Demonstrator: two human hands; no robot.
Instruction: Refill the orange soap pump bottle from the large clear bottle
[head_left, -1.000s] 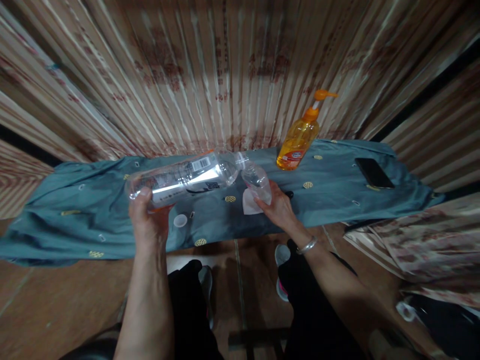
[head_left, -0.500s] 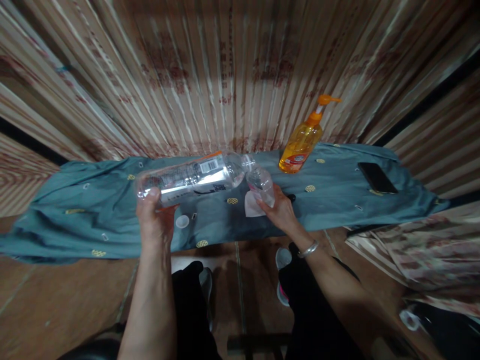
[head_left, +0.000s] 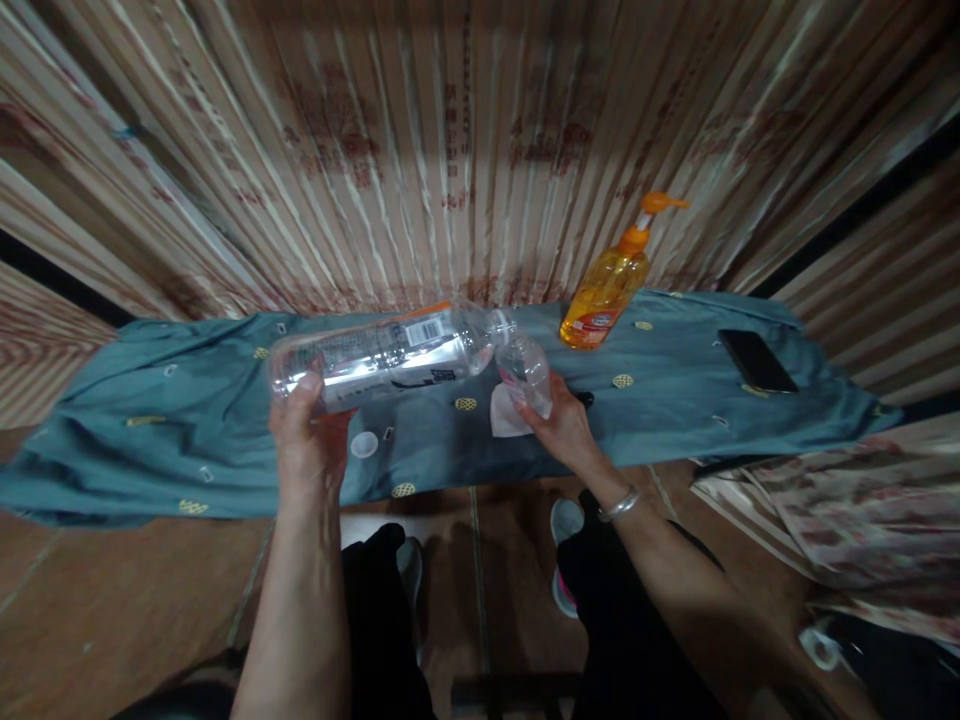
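My left hand is wrapped round the base end of a large clear plastic bottle, held almost on its side with its open neck pointing right. The neck meets the mouth of a small clear bottle, which my right hand grips, tilted, just above the blue-grey cloth. A white bottle cap lies on the cloth below the large bottle. A white piece of paper lies under the small bottle. There is a silver bangle on my right wrist.
An orange pump bottle stands at the back right of the cloth. A black phone lies flat further right. A striped curtain hangs close behind. Patterned fabric is heaped at the lower right. My legs and shoes are below, on a brown floor.
Both hands and both bottles have stayed together in nearly the same pose. Only the view has shifted slightly.
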